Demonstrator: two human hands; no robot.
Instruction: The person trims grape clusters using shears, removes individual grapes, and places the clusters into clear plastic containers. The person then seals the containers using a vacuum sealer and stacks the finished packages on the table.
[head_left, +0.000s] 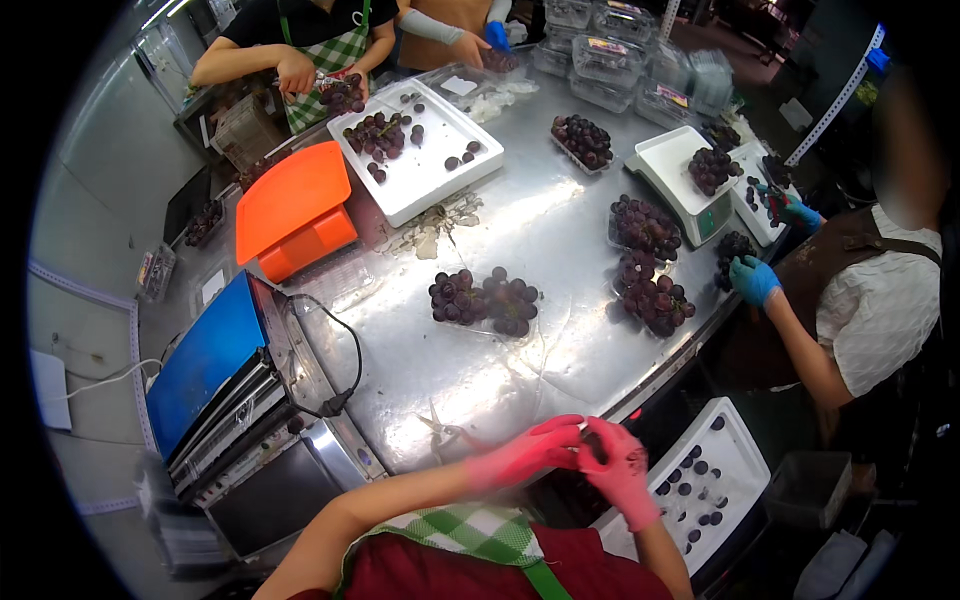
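Note:
My left hand (534, 450), in a pink-red glove, reaches across to my right hand (619, 472), gloved alike. Their fingertips meet over the near edge of the metal table (405, 360). A small dark patch shows among the right fingers and something whitish by the fingertips; I cannot tell what either is. Left of my hands, a pair of fruit snips (441, 431) lies with blades apart. Farther in, a clear plastic punnet (480, 328) holds dark grapes (517, 300). A white foam tray (739, 427) with loose grapes sits low on my right.
Film-wrapping machine (274, 487) and its cable (358, 352) occupy the left. Beyond are an orange scale (296, 202) and a foam box (450, 184) with grapes. Grape-filled punnets (645, 229) and a white scale (690, 176) stand right, near a blue-gloved co-worker (832, 292). Two people work opposite.

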